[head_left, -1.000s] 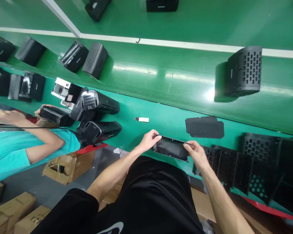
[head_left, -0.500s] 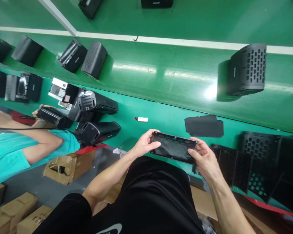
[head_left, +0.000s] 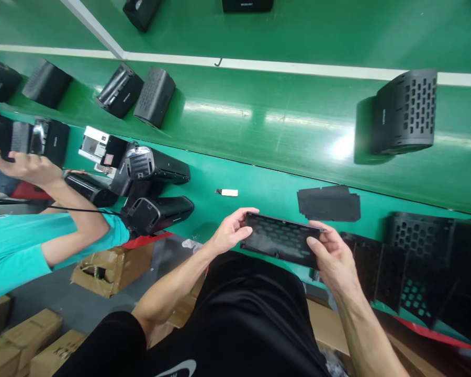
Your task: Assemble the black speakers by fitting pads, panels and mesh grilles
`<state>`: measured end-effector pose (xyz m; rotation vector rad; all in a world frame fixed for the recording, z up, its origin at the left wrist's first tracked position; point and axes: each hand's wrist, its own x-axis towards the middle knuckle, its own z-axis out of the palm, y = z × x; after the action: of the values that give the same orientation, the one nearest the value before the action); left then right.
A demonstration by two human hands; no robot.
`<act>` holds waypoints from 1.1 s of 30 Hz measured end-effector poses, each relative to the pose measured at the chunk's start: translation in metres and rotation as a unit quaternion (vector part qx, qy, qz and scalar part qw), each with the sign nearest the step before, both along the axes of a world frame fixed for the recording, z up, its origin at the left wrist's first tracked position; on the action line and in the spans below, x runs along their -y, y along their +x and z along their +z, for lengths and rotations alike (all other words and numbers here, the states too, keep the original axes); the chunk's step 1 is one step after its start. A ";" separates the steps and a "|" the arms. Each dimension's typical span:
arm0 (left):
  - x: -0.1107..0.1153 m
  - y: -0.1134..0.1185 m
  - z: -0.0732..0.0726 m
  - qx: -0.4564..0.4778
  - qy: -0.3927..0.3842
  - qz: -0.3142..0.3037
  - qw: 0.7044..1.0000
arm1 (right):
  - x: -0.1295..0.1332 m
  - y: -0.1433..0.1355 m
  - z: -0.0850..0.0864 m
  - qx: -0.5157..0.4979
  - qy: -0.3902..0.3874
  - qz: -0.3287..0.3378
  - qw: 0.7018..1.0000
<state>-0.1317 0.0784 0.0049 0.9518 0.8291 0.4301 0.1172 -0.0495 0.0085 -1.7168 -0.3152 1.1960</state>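
Between my two hands is a black rectangular panel [head_left: 278,241] with slots showing through it, held over the near edge of the green table. My left hand [head_left: 232,232] grips its left end, thumb on the upper face. At the right end my right hand [head_left: 332,251] has its thumb on the face and fingers behind. Thin dark sheets [head_left: 329,203] lie stacked just beyond the panel, to the right. A small white and black piece [head_left: 226,192] rests on the table beyond my left hand.
Several black perforated panels [head_left: 414,235] stand at the right. Black housings [head_left: 157,213] crowd the left, beside a co-worker's raised hand [head_left: 31,168] and teal sleeve. One perforated housing [head_left: 406,112] stands on the shelf at back right. Cardboard boxes [head_left: 118,267] sit below.
The panel in my hands has tilted, and its slots show more clearly. At the left, the co-worker's hand has risen away from the black housing, drawing a black cord.
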 end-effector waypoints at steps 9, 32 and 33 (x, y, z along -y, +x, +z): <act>0.002 0.001 -0.004 0.004 -0.002 0.001 1.000 | -0.001 0.002 -0.010 -0.009 0.002 -0.007 1.000; 0.000 0.019 -0.007 -0.040 -0.151 0.126 0.980 | -0.025 -0.001 -0.013 -0.161 -0.044 -0.058 0.984; 0.000 0.019 -0.007 -0.040 -0.159 0.127 0.978 | -0.025 -0.001 -0.014 -0.163 -0.047 -0.062 0.984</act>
<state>-0.1127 0.0784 -0.0017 0.5713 1.0632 0.4644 0.1160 -0.0244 -0.0060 -1.5617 0.0453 1.3908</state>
